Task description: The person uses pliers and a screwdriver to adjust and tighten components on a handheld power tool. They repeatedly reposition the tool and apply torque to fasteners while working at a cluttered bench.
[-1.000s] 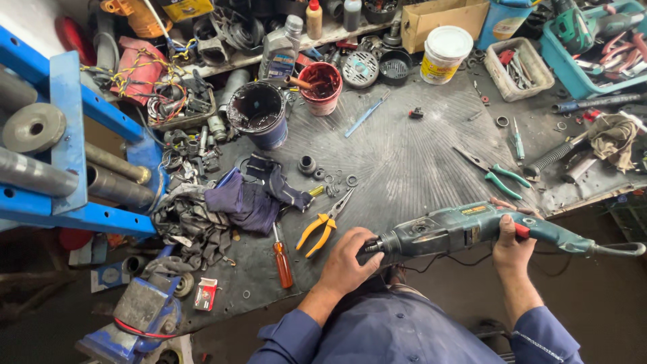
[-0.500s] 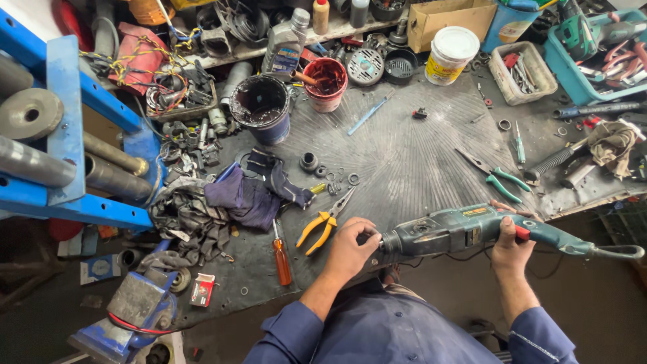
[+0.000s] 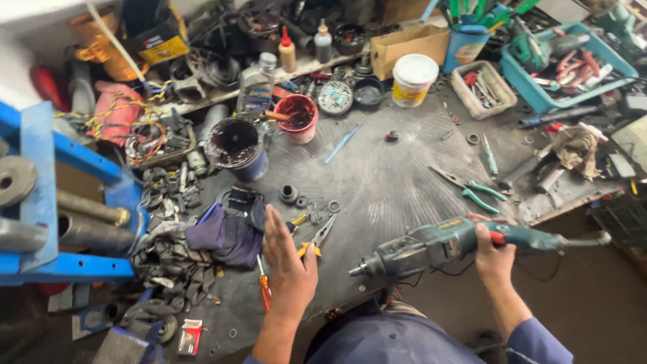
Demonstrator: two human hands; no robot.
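Teal-green plastic and dark metal: the rotary hammer drill point(image 3: 465, 241) is what the work centres on.

Head view, the only one. The drill is held level above the near edge of the workbench point(image 3: 397, 182), nose pointing to the person's left, cord trailing off the rear handle to the right. The right hand point(image 3: 490, 251) is wrapped around the grip behind the motor housing, fingers curled tight about it, by the red trigger. The left hand point(image 3: 288, 259) is off the tool, flat and open, fingers extended and close together, hovering over the bench just right of the orange-handled screwdriver point(image 3: 263, 286) and near the yellow-handled pliers point(image 3: 315, 239). A dark blue cloth point(image 3: 229, 229) lies to its left, small metal rings point(image 3: 317, 205) beyond it.

Handling, judged:
- Heavy and nose-weighted; the metal front end will pull down when held by the rear grip alone.
- Rigid body, no give. Housing likely greasy in this shop, so possibly slippery.
- Best holds: rear grip at the trigger, plus a second hand around the dark collar just behind the chuck.
- Avoid the chuck tip and the cord.
- Not fragile, but a drop on the bench edge could crack the casing.
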